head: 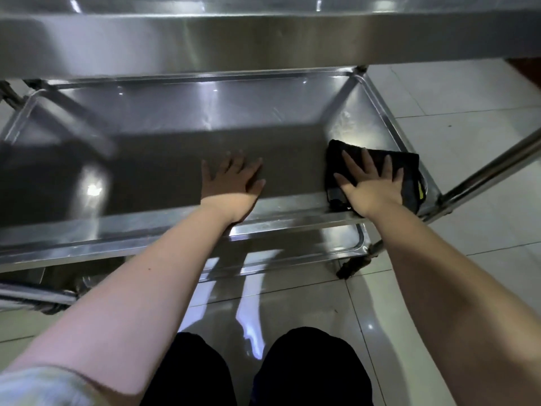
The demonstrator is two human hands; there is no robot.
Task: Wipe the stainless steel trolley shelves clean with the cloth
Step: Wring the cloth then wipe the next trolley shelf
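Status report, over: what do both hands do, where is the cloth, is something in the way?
Right hand open, pressing black cloth at near right corner of middle shelf. Left hand flat on bare steel, holding nothing. No obstacle seen.

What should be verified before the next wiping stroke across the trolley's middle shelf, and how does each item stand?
1. The cloth pinned flat under the right hand: ok, spread fingers press it.
2. The cloth on the middle shelf: ok, at its near right corner.
3. The left hand out of the stroke's path: not ok, it rests flat mid-shelf, left of the cloth.
4. Far right corner wiped: not ok, pale smears show there.
5. Dampness of the cloth: cannot tell.
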